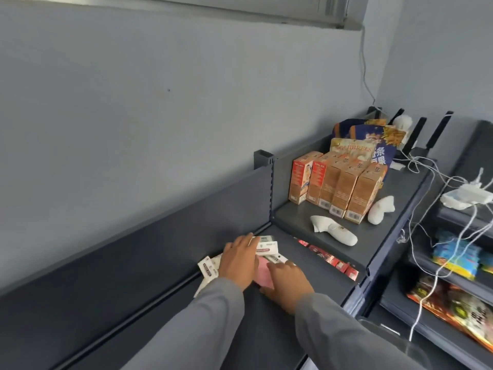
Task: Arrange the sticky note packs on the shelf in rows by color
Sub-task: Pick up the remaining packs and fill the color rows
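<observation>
Several sticky note packs lie in a loose cluster on the dark grey shelf (314, 273). A pink pack (262, 275) shows between my two hands. White-labelled packs (266, 248) stick out past my fingers, and more packs (209, 268) lie to the left. My left hand (240, 260) rests flat, palm down, on the packs. My right hand (288, 285) lies on the pink pack's near right side, fingers together. The hands hide most of the pile, and other colours cannot be made out.
A higher shelf to the right carries orange cartons (338, 188), snack bags (373, 140) and white wrapped items (336, 232). Red packets (330, 259) sit under it. White cables (426, 236) hang over further shelves of goods at far right. A grey wall stands behind.
</observation>
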{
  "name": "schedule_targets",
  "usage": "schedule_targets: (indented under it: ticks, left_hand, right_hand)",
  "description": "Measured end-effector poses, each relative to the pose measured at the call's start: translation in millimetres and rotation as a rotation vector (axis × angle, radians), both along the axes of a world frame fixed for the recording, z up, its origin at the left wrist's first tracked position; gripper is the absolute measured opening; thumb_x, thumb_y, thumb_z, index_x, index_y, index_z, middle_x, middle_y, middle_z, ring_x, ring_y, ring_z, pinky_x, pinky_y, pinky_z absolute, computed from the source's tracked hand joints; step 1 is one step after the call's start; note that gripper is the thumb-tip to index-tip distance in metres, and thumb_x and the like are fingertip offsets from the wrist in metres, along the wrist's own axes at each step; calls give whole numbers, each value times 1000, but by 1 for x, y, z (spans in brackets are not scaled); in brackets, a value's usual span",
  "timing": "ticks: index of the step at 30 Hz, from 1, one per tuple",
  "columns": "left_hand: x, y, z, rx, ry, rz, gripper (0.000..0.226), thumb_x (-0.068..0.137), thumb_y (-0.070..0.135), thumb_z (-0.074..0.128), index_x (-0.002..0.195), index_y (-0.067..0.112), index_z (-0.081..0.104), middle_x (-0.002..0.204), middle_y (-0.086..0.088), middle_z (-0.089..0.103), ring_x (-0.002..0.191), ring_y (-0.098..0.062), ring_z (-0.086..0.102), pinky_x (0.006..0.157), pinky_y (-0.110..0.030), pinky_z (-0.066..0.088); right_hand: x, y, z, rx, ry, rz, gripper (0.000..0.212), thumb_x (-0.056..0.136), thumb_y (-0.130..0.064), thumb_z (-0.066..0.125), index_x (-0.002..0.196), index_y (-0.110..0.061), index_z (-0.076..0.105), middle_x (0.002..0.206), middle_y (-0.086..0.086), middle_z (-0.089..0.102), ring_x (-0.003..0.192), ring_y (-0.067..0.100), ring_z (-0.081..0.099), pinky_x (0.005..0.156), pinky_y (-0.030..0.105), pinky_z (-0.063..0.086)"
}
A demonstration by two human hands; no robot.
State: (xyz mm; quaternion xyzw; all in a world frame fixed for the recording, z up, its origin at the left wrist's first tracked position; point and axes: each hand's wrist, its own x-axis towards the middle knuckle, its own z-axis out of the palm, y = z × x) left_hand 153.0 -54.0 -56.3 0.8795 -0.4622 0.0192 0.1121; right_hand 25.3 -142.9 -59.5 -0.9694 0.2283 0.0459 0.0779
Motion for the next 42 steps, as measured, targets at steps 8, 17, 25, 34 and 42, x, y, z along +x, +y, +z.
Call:
schedule_targets:
  ticks: [8, 17, 25, 34, 42]
  left_hand:
    - [-3, -41, -15, 191, -6, 21, 45, 93, 47, 57, 132, 25, 53, 128, -6, 55, 117, -30, 57, 97, -42, 46]
    - [-44, 3, 6, -309, 158, 172, 13, 104, 16, 40, 108, 28, 44, 103, 1, 47, 82, -27, 60, 72, -43, 49]
    - [-91, 75, 3, -446, 296, 418, 31, 99, 3, 50, 110, 20, 74, 104, 6, 46, 96, -12, 56, 95, -28, 50]
    - [-140, 175, 44, -838, 408, 623, 37, 86, -8, 57, 87, 21, 80, 83, 0, 45, 64, -10, 47, 56, -15, 41]
    - [-198, 352, 68, -863, 308, 779, 52, 89, -11, 41, 101, 27, 75, 134, 0, 43, 122, -6, 44, 100, -11, 31]
  right_hand:
    - [-49, -28, 13, 12, -3, 172, 29, 86, -6, 51, 114, -12, 58, 112, 18, 65, 103, 41, 62, 82, 43, 49]
    - [-89, -77, 18, 679, -479, -260, 20, 98, -18, 54, 116, -9, 58, 113, 3, 68, 96, 25, 67, 63, 25, 50]
    - [-82, -3, 18, 1672, -708, -418, 26, 95, 2, 53, 118, -7, 62, 110, 13, 74, 99, 32, 71, 73, 44, 60]
    - [-85, 83, 30, 1888, -775, -453, 28, 96, -25, 64, 121, -12, 64, 113, 12, 74, 104, 30, 71, 83, 49, 58]
    - [-98, 281, 42, 1812, -642, -213, 35, 103, -41, 47, 135, -28, 52, 130, 7, 59, 110, 31, 60, 88, 56, 56]
